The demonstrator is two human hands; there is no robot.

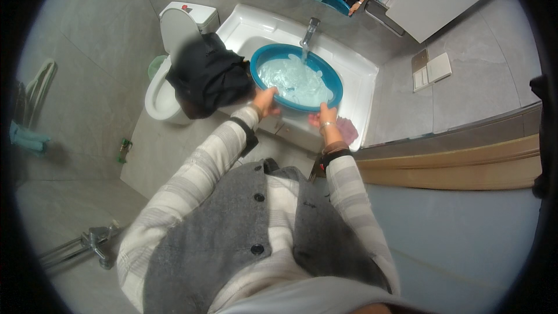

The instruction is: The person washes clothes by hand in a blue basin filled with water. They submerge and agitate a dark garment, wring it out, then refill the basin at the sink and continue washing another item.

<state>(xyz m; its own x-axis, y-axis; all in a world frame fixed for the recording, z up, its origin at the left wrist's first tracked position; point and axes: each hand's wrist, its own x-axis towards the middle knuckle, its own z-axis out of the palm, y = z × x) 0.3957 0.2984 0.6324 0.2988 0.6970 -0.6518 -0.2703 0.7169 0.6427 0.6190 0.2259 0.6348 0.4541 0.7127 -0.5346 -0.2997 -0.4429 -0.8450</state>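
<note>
Toilet [152, 97]: partly hidden behind black fabric [210, 75]
Pink cloth [347, 131]: partly hidden behind right hand [329, 117]
Green item [124, 150]: too small to tell

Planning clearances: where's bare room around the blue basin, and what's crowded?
Free: right side of the white sink, between blue basin and sink edge; also its back-left corner, between toilet tank and basin.
Crowded: left, black garment; front, left fingers and right fingers on the basin, pink cloth nearby; back, running faucet.

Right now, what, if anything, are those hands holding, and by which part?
The blue plastic basin, by its near rim: the left hand toward its left side, the right hand toward its right.
</note>
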